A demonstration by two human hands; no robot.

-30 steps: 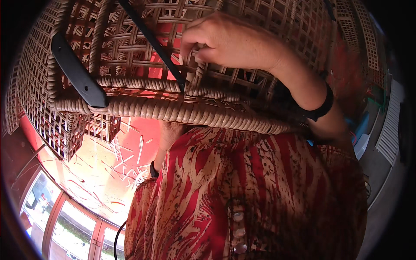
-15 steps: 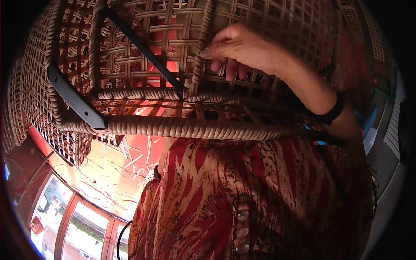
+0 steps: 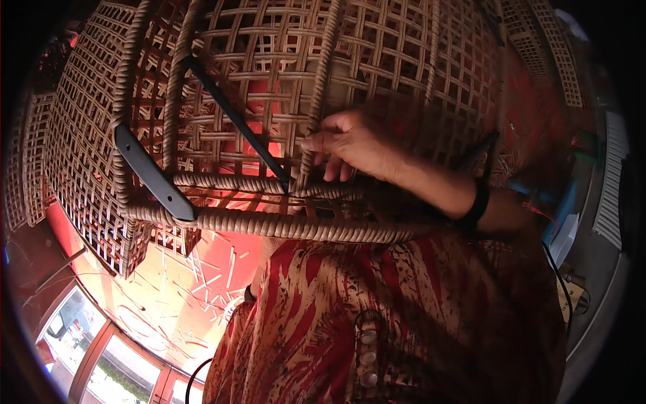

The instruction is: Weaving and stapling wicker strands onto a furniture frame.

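A large brown woven rattan piece (image 3: 383,50), open-weave with cane-wrapped edges, fills the upper view in front of me. My right hand (image 3: 346,145) reaches in from the right, its thumb and bent forefinger closed at a wrapped upright (image 3: 321,81), low on it near the corner. Whatever lies between the fingertips is too small to make out; the other fingers curl below. Of my left arm, part of the forearm (image 3: 267,250) shows beneath the wrapped front rail (image 3: 303,227); its hand is hidden by the weave. A black diagonal brace (image 3: 235,124) stands left of my right hand.
A black corner plate (image 3: 155,174) with holes joins the left rails. Cut cane strips (image 3: 214,279) litter the red and tan floor. More woven pieces (image 3: 30,158) stand far left and upper right. Glass doors (image 3: 121,370) are at lower left, a blue object (image 3: 564,212) at right.
The rattan piece appears lower and slightly further right in view. My right hand has shifted down and left in the picture, staying at the same upright, a little closer to its lower end.
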